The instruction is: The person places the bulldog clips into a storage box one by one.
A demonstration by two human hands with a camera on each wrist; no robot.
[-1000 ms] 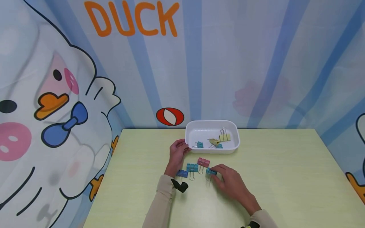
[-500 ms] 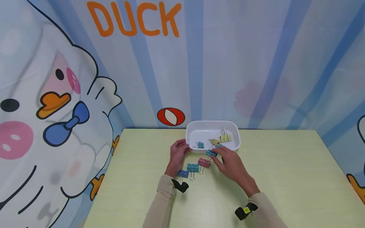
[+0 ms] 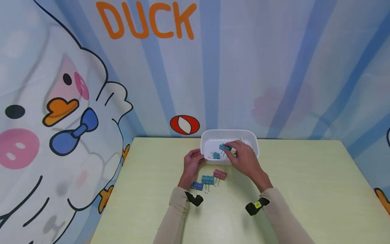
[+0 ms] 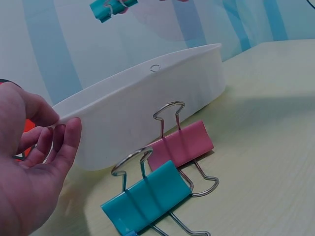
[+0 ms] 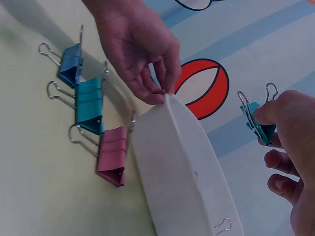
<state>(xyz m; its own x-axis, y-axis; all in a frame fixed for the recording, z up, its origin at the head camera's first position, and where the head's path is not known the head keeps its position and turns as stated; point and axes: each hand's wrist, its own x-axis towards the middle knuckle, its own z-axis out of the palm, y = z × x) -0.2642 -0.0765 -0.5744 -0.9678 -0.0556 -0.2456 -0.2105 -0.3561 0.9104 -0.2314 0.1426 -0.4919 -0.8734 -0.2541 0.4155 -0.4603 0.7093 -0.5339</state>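
My right hand (image 3: 245, 162) pinches a teal binder clip (image 5: 261, 123) between thumb and fingers, raised above the white tray (image 4: 142, 98). At the tray's near left corner, my left hand (image 3: 192, 166) grips the rim between thumb and fingertips. Inside the tray lies another teal binder clip (image 3: 216, 155); my right hand mostly hides the other clips there. On the table in front stand a pink binder clip (image 4: 182, 144), a teal one (image 4: 147, 199) and a blue one (image 5: 70, 66), in a slanting row with their wire handles sticking out.
The pale yellow table (image 3: 298, 183) stretches to both sides of the tray. Behind its back edge hangs a blue striped curtain (image 3: 237, 67) with a printed duck; the tray stands close to it.
My right hand has lifted the teal binder clip off the table, beside the pink one, and carried it forward over the tray. The left hand has stayed at the tray's corner.
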